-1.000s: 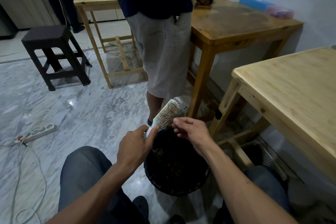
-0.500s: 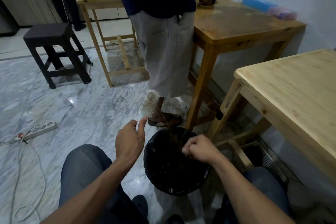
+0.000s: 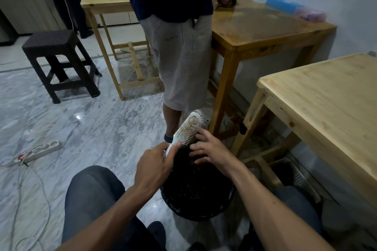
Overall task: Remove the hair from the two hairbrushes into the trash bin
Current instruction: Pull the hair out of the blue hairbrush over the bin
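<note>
The left hand [image 3: 156, 166] gripped the handle of a white hairbrush [image 3: 188, 128], holding it tilted up and away above the black trash bin [image 3: 195, 195] on the marble floor. The right hand [image 3: 212, 150], fingers spread and loosely bent, touched the bristles' near right edge, holding nothing. Hair clung among the bristles.
</note>
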Action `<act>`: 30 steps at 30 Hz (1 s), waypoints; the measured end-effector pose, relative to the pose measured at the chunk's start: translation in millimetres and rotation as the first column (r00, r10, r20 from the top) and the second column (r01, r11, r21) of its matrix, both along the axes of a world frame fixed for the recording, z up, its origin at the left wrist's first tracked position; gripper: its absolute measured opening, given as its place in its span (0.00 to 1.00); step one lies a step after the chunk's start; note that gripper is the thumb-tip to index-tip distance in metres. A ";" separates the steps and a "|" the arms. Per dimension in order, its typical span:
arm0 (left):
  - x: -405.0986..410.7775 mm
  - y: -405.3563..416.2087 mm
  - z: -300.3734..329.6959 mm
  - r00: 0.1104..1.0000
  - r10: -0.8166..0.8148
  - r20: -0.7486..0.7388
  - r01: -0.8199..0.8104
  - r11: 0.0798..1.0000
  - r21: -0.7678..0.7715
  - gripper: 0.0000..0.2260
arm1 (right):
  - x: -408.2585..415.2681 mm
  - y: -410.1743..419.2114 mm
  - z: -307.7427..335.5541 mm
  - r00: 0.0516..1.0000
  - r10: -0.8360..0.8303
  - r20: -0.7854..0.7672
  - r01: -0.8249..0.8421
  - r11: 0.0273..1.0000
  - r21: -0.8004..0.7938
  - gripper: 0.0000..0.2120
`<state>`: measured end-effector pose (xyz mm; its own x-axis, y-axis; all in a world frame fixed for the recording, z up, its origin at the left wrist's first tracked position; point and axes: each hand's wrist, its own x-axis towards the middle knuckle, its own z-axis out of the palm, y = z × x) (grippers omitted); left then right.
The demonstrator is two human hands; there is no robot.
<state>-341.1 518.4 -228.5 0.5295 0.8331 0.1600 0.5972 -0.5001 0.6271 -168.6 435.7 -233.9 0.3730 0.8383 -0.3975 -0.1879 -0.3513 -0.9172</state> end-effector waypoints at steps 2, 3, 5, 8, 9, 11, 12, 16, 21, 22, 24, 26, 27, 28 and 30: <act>-0.5 -0.3 0.2 1.000 -0.006 0.004 0.006 1.000 0.013 0.19 | -3.1 1.8 6.0 0.999 -0.022 -0.032 0.024 0.998 0.062 0.15; -1.4 0.8 0.2 1.000 -0.006 0.004 0.006 1.000 0.018 0.19 | -4.3 1.7 5.1 0.999 -0.048 -0.027 0.049 0.996 0.077 0.10; -3.0 4.6 -0.1 1.000 0.000 -0.003 0.000 1.000 0.029 0.21 | -5.0 -1.3 -2.9 0.992 -0.126 0.001 0.126 0.988 0.087 0.06; -6.5 12.5 0.2 0.999 0.045 0.004 -0.045 0.998 0.049 0.23 | -3.6 -11.6 -18.4 0.979 -0.191 0.074 0.192 0.981 -0.009 0.05; -7.8 14.7 0.5 0.998 0.058 0.012 -0.058 0.997 0.053 0.22 | -1.9 -16.9 -23.6 0.976 -0.190 0.110 0.198 0.978 -0.065 0.06; -10.0 17.0 1.2 0.997 0.067 0.026 -0.069 0.996 0.054 0.20 | 0.9 -26.5 -30.8 0.971 -0.175 0.163 0.201 0.967 -0.155 0.07; -10.7 17.0 0.6 0.997 0.065 0.028 -0.066 0.996 0.054 0.19 | 1.5 -29.1 -31.3 0.972 -0.153 0.178 0.185 0.966 -0.179 0.07; -10.8 11.4 -6.8 0.999 0.040 0.010 -0.041 0.998 0.040 0.20 | -4.1 -24.7 -16.3 0.993 -0.116 -0.035 0.114 0.991 -0.066 0.08; -8.4 2.1 -13.2 0.999 0.000 -0.042 0.003 0.998 0.059 0.22 | -9.1 -5.0 -3.0 0.966 -0.164 -0.200 0.175 0.984 0.037 0.09; -8.8 2.0 -13.5 0.998 0.005 -0.055 -0.001 0.998 0.070 0.22 | -9.8 -2.7 -4.7 0.969 -0.189 -0.157 0.197 0.980 0.035 0.06; -10.2 4.2 -14.5 0.996 0.031 -0.084 -0.025 0.997 0.077 0.22 | -9.2 -2.1 -9.9 0.963 -0.243 -0.115 0.250 0.967 0.043 0.04; -12.3 8.4 -16.3 0.993 0.073 -0.092 -0.068 0.996 0.057 0.23 | -5.6 -6.1 -14.5 0.961 -0.262 -0.091 0.268 0.962 0.057 0.04; -13.7 11.3 -17.6 0.991 0.099 -0.088 -0.095 0.995 0.040 0.24 | -3.4 -9.0 -16.4 0.961 -0.267 -0.076 0.271 0.961 0.055 0.04; -15.4 14.2 -18.6 0.989 0.123 -0.085 -0.122 0.992 0.020 0.25 | -0.9 -12.6 -18.3 0.960 -0.272 -0.063 0.275 0.960 0.044 0.05; -18.6 20.5 -19.2 0.983 0.168 -0.069 -0.170 0.985 -0.020 0.26 | 4.4 -20.5 -21.5 0.959 -0.282 -0.019 0.282 0.959 0.005 0.06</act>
